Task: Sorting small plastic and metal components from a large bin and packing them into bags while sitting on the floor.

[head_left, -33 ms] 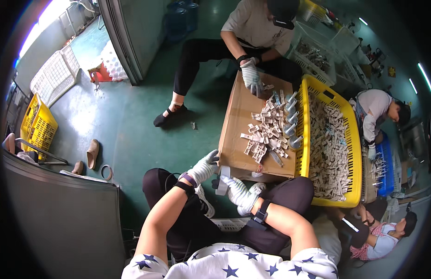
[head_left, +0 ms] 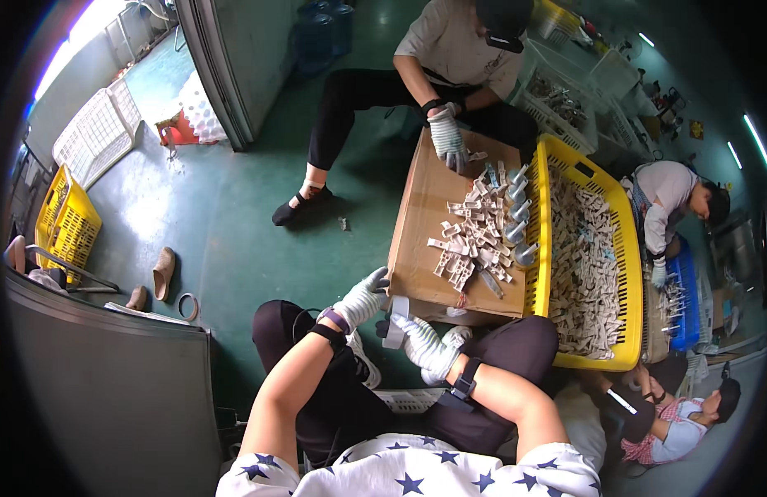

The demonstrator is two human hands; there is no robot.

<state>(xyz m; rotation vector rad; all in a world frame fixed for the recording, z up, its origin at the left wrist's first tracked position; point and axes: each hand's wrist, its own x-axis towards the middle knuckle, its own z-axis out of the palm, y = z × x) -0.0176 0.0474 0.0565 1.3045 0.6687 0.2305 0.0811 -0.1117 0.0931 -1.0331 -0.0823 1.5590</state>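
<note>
Below, itemised by size, risks first.

Yellow crate (head_left: 542, 170), at 3 o'clock of the tabletop: piled with pale plastic parts and pressed against the box edge. Judged risk: a knock from your knee could shift it and shake loose parts off the box.

Cardboard box (head_left: 420, 224) serving as tabletop: low, on the green floor (head_left: 234, 224), just beyond your knees. Its near edge overhangs your hands; a lift or bump there would likely tip the heap.

Heap of white plastic pieces (head_left: 470, 240): loose, centre-right of the tabletop, with grey cylinders (head_left: 516, 228) lined along the crate side. These round ones would probably roll first.

Small white part (head_left: 396, 319): at the tabletop's near edge, between your two hands. It could drop to the floor if either glove slips.

Left hand (head_left: 363, 300): gloved, fingers spread, reaching up at 11 o'clock of the part, seemingly touching the box corner.

Right hand (head_left: 425, 346): gloved, grip curled toward the part's lower end; whether it pinches it, you cannot tell.

Surroundings: co-worker's gloved hand (head_left: 447, 141) at 12 o'clock works the far edge, so reaches may collide over the heap. Another person (head_left: 673, 199) sits at 3 o'clock beyond the crate. Slippers (head_left: 162, 273) and a tape ring (head_left: 187, 306) lie at 9 o'clock, well apart.
</note>
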